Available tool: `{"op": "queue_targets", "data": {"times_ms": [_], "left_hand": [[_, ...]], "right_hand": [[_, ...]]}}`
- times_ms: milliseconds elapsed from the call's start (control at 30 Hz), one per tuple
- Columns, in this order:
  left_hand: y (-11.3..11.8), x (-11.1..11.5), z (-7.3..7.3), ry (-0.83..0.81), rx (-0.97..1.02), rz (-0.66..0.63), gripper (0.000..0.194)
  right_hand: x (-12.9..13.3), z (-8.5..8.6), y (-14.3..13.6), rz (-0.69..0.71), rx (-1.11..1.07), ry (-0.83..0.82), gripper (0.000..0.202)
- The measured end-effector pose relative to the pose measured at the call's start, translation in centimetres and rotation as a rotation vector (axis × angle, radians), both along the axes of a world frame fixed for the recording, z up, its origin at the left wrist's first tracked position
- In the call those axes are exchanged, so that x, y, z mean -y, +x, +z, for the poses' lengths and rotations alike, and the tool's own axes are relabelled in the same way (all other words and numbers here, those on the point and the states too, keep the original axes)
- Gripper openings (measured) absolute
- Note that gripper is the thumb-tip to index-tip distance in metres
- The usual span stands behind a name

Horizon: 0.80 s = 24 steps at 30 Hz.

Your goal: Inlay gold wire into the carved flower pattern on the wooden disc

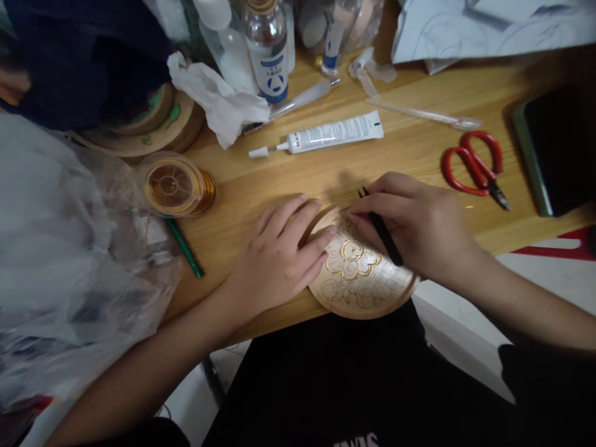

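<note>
A round wooden disc (367,301) with a pencilled floral drawing juts over the table's front edge. Gold wire (352,250) outlines part of the drawing near its middle. My left hand (284,257) lies with fingers spread, its fingertips on the disc's left side. My right hand (414,217) is closed around black tweezers (384,239) above the disc's right side; the tweezers' tips point up and left, away from the drawing. The right thumb and index fingertips are near the disc's top edge, and whether they pinch anything is too small to tell.
Left of the disc are a spool of gold wire (179,185), a green pencil (186,248) and plastic bags (84,261). Behind lie a glue tube (335,132), tissue (218,99) and a bottle (267,56). Red-handled snips (477,166) and a phone (559,149) are at right.
</note>
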<state>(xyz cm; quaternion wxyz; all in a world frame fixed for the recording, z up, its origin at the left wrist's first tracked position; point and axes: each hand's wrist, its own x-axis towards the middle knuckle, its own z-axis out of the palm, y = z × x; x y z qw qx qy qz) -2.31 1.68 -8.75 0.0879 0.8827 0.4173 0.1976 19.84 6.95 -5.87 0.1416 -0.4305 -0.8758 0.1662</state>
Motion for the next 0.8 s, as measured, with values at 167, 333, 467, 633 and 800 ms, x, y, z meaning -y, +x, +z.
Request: {"op": "queue_targets", "data": {"times_ms": [167, 333, 467, 633, 800], "left_hand": [[-0.02, -0.11, 0.17, 0.005, -0.01, -0.006, 0.025], [-0.04, -0.12, 0.22, -0.009, -0.003, -0.015, 0.025], [0.0, -0.04, 0.19, -0.021, 0.008, -0.006, 0.025], [0.05, 0.0, 0.15, -0.025, 0.019, -0.002, 0.025], [-0.04, -0.04, 0.11, -0.017, 0.01, -0.011, 0.026]], "right_hand": [[-0.09, 0.04, -0.09, -0.01, 0.01, -0.02, 0.016], [-0.11, 0.22, -0.14, -0.017, 0.042, -0.086, 0.02], [-0.08, 0.28, -0.18, -0.021, 0.046, -0.095, 0.019], [0.03, 0.4, -0.41, -0.027, 0.099, -0.059, 0.019], [0.42, 0.48, -0.64, -0.043, 0.181, -0.009, 0.022]]}}
